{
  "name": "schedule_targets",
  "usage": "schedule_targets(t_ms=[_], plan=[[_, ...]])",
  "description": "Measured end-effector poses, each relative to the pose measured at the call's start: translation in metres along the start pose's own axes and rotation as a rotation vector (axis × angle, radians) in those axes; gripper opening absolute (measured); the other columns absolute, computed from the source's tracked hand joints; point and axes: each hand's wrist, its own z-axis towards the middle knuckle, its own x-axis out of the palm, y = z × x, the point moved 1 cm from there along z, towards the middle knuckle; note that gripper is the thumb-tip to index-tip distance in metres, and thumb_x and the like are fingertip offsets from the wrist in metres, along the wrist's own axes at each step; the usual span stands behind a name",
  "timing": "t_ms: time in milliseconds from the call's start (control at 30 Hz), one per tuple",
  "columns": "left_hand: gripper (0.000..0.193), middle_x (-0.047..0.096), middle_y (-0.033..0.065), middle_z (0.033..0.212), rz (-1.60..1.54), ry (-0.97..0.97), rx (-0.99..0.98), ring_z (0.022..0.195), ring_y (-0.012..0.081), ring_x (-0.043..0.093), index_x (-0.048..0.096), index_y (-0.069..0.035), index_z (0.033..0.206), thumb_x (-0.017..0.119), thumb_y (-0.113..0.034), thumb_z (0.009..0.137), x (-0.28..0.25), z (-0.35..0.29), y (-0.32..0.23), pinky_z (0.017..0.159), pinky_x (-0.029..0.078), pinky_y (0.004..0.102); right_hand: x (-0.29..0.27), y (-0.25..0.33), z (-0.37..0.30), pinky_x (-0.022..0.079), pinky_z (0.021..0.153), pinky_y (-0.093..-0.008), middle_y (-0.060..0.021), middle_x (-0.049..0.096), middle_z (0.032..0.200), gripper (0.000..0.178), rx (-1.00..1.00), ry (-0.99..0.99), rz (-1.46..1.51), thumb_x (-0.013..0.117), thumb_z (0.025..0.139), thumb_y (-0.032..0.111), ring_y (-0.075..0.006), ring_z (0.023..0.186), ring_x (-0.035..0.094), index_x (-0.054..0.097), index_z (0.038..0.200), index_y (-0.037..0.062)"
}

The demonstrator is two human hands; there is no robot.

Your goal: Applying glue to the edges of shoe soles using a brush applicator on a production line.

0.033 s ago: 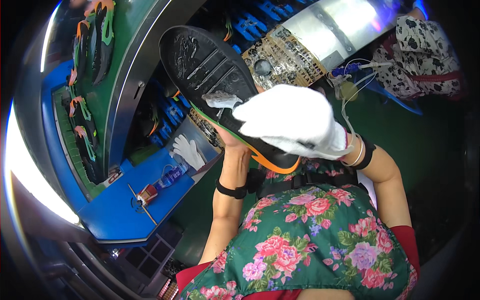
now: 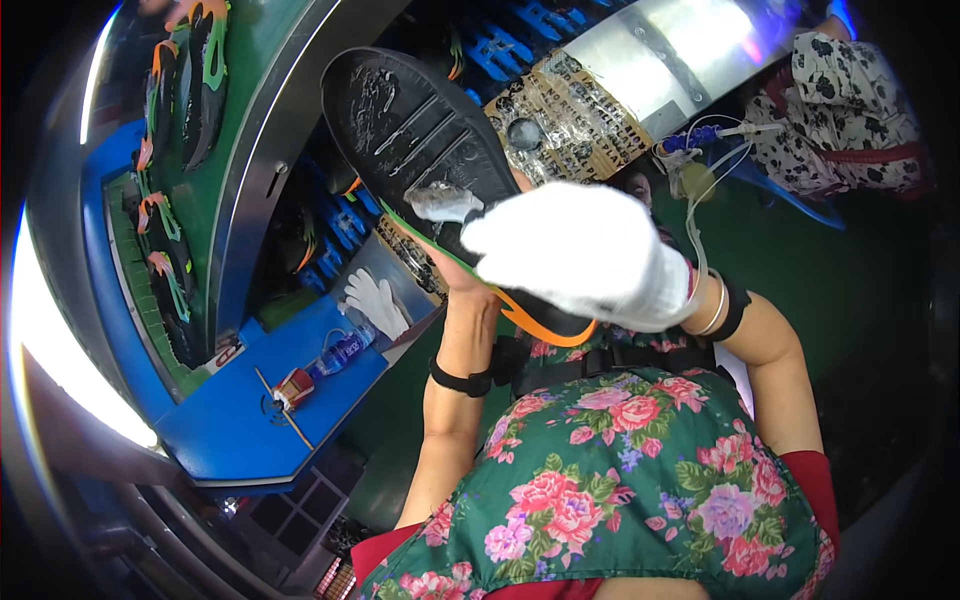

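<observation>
Bare, my left hand (image 2: 458, 274) supports a large black shoe sole (image 2: 440, 125) from beneath, with a fingertip showing at its far edge. The sole has a green and orange rim, and wet, shiny smears lie on its ribbed inner face. My right hand (image 2: 570, 245) wears a white knitted glove and is closed over the sole's heel half. From its fingers sticks out a brush (image 2: 442, 203) with whitish, wet bristles touching the middle of the sole. The glove hides the brush's handle and part of the heel.
A cardboard-covered ledge (image 2: 575, 120) with a small round cup (image 2: 524, 134) lies beyond the sole. At left, a green conveyor belt (image 2: 262, 35) carries soles. A blue table (image 2: 235, 425) holds a bottle (image 2: 345, 350) and white gloves (image 2: 377, 302). Another person's patterned clothing (image 2: 850, 110) is far right.
My gloved right hand has turned and shifted slightly left, and the brush bristles have moved a little with it. My left hand and the sole stay nearly in place.
</observation>
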Motion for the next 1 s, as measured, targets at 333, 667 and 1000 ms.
schedule_targets(t_ms=[333,667,1000], plan=[[0.12,0.065,0.0222,0.115,-0.147,0.554,-0.049,0.106,0.0336,0.067,0.057,0.004,0.124,0.038,-0.103,0.073,0.039,0.005,-0.01,0.093,0.057,0.0446,-0.001,0.006,-0.004,0.06,0.09,-0.0399,-0.0081,0.078,0.11,0.027,0.255,0.003,0.401,0.076,0.087,0.011,-0.0265,0.096,0.075,0.078,0.114,0.0102],[0.088,0.063,0.0191,0.117,-0.024,0.687,-0.065,0.11,0.0343,0.063,0.051,0.001,0.133,0.068,-0.071,0.086,0.038,0.015,-0.023,0.098,0.052,0.0505,-0.01,0.011,-0.008,0.061,0.083,-0.0372,-0.0081,0.077,0.111,0.024,0.083,0.036,0.074,0.077,0.085,0.009,-0.0253,0.099,0.075,0.08,0.109,0.0102],[0.097,0.061,0.016,0.12,-0.069,0.642,0.074,0.106,0.0304,0.063,0.05,0.001,0.14,0.062,-0.079,0.086,0.043,0.015,-0.027,0.103,0.05,0.0505,-0.018,0.022,-0.005,0.06,0.079,-0.0368,-0.0111,0.078,0.111,0.027,0.158,0.027,0.138,0.081,0.08,0.007,-0.027,0.095,0.075,0.079,0.107,0.0069]])
